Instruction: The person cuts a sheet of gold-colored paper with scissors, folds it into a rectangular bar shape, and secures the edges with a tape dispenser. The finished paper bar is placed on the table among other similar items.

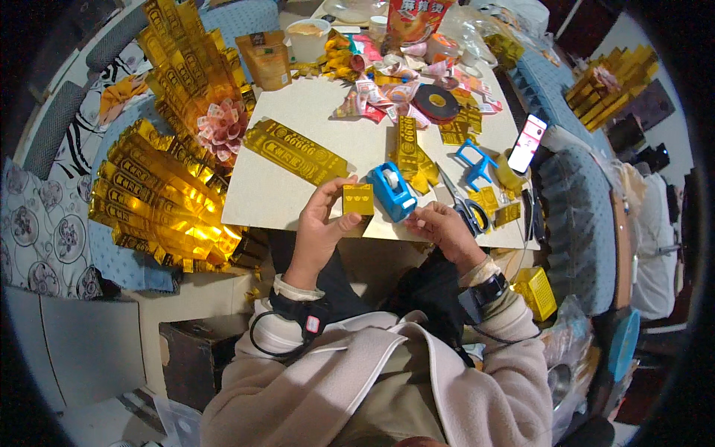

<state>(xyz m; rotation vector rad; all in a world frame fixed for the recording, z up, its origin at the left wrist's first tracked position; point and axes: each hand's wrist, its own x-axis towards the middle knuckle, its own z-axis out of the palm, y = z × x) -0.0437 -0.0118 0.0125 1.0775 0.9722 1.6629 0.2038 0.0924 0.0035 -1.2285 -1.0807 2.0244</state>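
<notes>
My left hand (pixel 322 216) grips a small folded block of gold paper (pixel 358 198) between thumb and fingers, over the table's near edge. Just to its right stands a blue tape dispenser (pixel 390 192) with a roll in it. At the dispenser's near right end, the fingertips of my right hand (pixel 447 232) are pinched together; what they hold, if anything, is too small to make out. Flat strips of printed gold paper (pixel 294 151) lie beyond my left hand. Dark-handled scissors (pixel 468 211) rest to the right of the dispenser.
On the white table (pixel 257 190) sit a black tape roll (pixel 436 103), a blue plastic stand (pixel 475 164), a lit phone (pixel 527 144), a brown pouch (pixel 266 59) and a white tub (pixel 308 40). Large folded gold paper pieces (pixel 160 197) stand at the left. A yellow basket (pixel 535 293) is at lower right.
</notes>
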